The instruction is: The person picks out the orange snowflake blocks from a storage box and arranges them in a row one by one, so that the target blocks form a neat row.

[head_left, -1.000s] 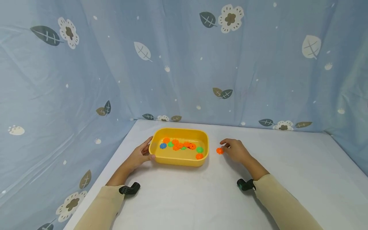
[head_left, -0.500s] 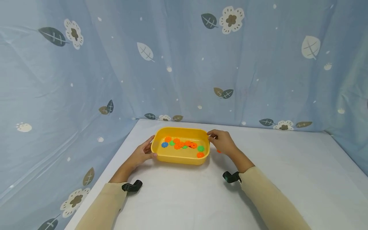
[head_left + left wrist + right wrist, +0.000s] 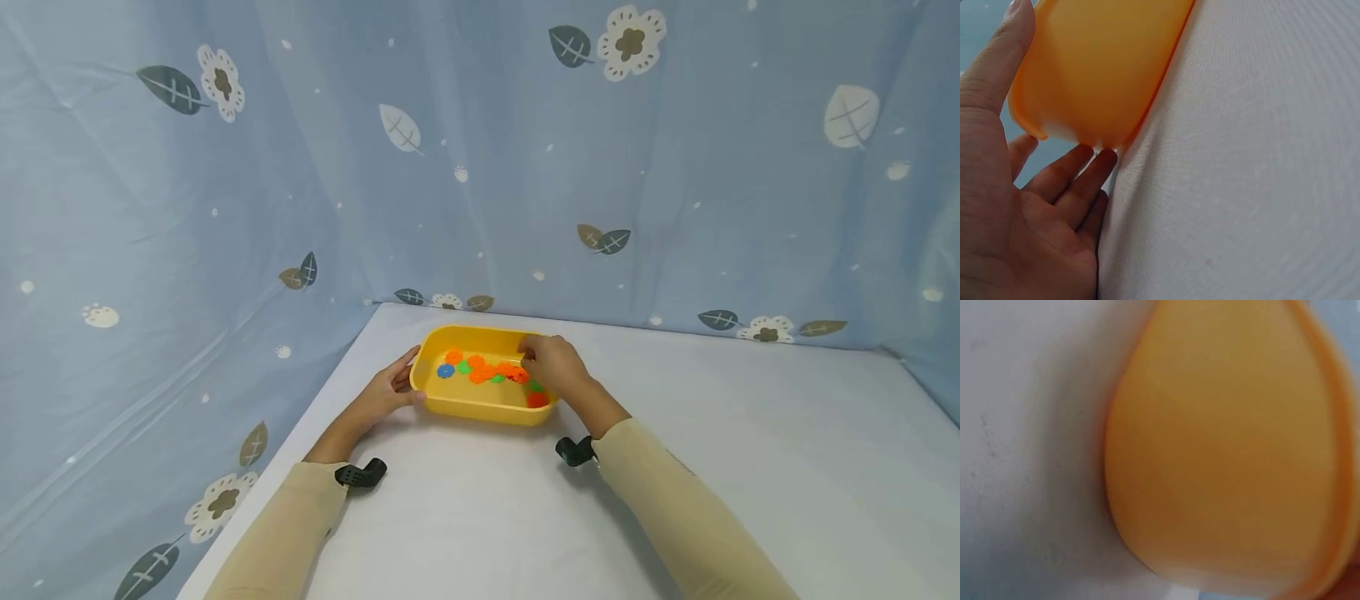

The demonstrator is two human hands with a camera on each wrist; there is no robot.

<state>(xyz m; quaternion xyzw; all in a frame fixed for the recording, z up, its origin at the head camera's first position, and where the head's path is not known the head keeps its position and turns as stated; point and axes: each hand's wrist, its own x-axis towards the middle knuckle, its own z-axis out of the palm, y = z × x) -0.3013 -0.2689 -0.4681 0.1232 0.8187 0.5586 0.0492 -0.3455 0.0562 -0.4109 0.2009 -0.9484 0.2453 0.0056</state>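
Note:
A yellow plastic tray (image 3: 480,409) holds several flower-shaped plastic discs, among them a blue disc (image 3: 446,371), a green disc (image 3: 464,367) and an orange disc (image 3: 454,357). My left hand (image 3: 382,393) grips the tray's left end, its thumb (image 3: 1000,59) along the rim and its fingertips against the end wall. Over the tray's right end, my right hand (image 3: 558,367) reaches in with loosely bent fingers above the discs, and nothing shows between them. In the right wrist view the tray wall (image 3: 1222,456) fills most of the picture, and the fingertips are hidden.
A white cloth (image 3: 465,508) covers the table around the tray. Behind and to the left hangs a blue curtain (image 3: 495,192) printed with leaves and flowers. Each wrist carries a black camera mount, as on the left wrist mount (image 3: 362,475).
My right hand has moved left from beside an orange disc on the table, across the rim and into the tray. That disc is out of sight. My left hand keeps its grip.

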